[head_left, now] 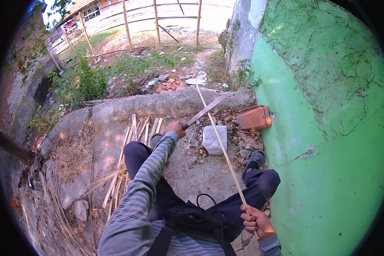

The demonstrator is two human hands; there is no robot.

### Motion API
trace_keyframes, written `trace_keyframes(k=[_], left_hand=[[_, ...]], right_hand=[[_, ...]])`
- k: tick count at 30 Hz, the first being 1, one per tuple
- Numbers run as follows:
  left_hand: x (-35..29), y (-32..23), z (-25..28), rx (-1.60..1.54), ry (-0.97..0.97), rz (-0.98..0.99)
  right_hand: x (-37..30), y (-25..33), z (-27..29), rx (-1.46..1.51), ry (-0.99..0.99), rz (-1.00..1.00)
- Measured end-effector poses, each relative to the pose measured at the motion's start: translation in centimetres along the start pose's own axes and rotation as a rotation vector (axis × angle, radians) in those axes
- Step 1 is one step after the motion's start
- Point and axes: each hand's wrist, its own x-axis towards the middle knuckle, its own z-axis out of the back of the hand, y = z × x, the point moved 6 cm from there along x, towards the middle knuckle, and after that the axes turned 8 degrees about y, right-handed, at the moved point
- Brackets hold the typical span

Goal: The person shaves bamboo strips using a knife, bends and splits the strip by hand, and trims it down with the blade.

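Note:
My left hand (176, 129) is closed round the handle of a machete (202, 113), its long blade slanting up and to the right. A long, thin bamboo strip (222, 147) runs from my right hand (257, 222) far out ahead, over a white block (214, 140) on the ground. The fingers of my right hand wrap its near end. Near its tip half, the blade crosses the strip; whether the two touch I cannot tell. Several split bamboo strips (114, 187) lie on the ground left of my bent left leg, and more strips (147, 129) lie beyond it.
A green wall (303, 141) rises close on my right. An orange-brown roof tile (254, 118) leans near its base amid rubble. A low concrete ledge (158, 101) runs across ahead, with weeds, litter and a bamboo fence (156, 23) behind it. Dry fibres lie at left.

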Motion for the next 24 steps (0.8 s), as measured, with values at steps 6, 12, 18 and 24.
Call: trace_keyframes(k=[6,12,18,24], left_hand=[[1.5,8.3,4.8,-0.090,-0.045,0.242],[0.2,2.8,6.6,-0.052,-0.107,0.095],[2.4,9.1,10.8,-0.069,-0.196,0.238],[2.1,12.1,11.8,-0.049,-0.240,0.266]], right_hand=[[-2.1,-1.1,-1.0,-0.067,0.026,-0.126],[0.1,-0.3,-2.1,-0.109,0.037,-0.049],[-1.7,-0.4,-3.6,-0.111,0.071,-0.095],[-1.6,-1.8,-3.3,-0.089,0.139,-0.155]])
